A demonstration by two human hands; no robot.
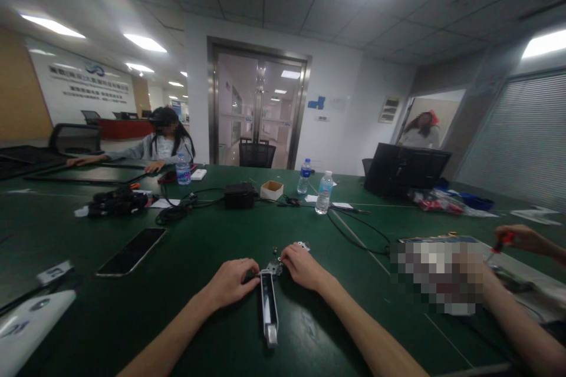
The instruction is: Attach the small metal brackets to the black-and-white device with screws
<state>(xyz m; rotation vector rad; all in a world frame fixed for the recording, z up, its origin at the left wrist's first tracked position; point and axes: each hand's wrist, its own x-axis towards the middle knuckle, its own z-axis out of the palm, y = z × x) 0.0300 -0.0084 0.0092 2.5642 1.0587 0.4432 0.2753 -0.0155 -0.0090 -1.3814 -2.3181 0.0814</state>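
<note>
A long narrow casing [269, 300], white-edged with a dark hollow inside, lies on the green table, its pale blunt end towards me. At its far end sits a small metal bracket-like piece [275, 267]. My left hand [232, 283] is closed at the casing's far left edge, thumb and fingertips together; what they pinch is dark and too small to name. On the other side, my right hand [303, 266] has its fingertips pinched at the metal piece's right edge. Just beyond lie a tiny dark part [275, 250] and a small light metal plate [304, 245], partly behind my right hand.
A phone [131, 252] and a white device [38, 330] lie left. Farther back are cables [174, 212], a black box [239, 195], a small carton [271, 190] and water bottles [324, 193]. At right, a co-worker's hand [519, 240] holds a red-handled screwdriver [504, 239].
</note>
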